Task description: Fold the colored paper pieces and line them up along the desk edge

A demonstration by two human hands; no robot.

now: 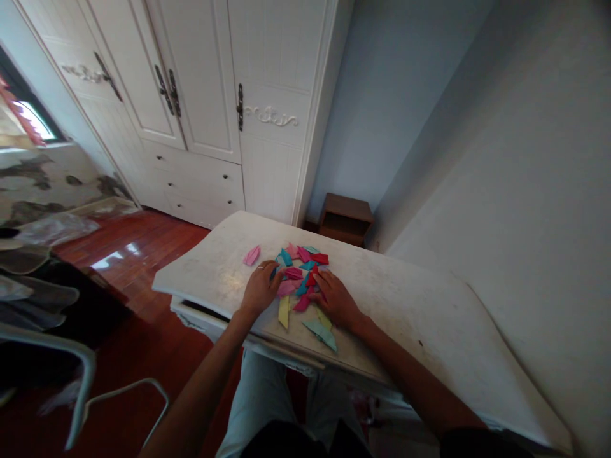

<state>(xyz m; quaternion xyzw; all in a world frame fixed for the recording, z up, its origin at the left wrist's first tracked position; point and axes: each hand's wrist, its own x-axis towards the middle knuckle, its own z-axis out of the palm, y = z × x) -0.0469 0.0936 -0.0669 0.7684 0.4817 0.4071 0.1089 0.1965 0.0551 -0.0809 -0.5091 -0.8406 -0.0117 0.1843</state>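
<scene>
A loose pile of folded paper pieces in several colours lies on the white tabletop (382, 286). My left hand (260, 287) rests at the pile's left edge, thumb and fingers apart, touching a blue folded paper piece (285, 257). My right hand (337, 299) lies against the right side, fingers spread over a red folded paper piece (312, 277). Pink ones (293, 273) are between the hands. Nearer my body lie a yellow folded paper strip (284, 312) and a pale green folded paper piece (321, 334). A pink folded paper piece (251, 255) sits apart at the left.
A white wardrobe (277, 63) with dark handles stands behind the table. A small brown cabinet (346, 213) is on the floor beyond the far edge. A pale wall (525, 159) runs along the right. At lower left is a metal chair frame (88, 369).
</scene>
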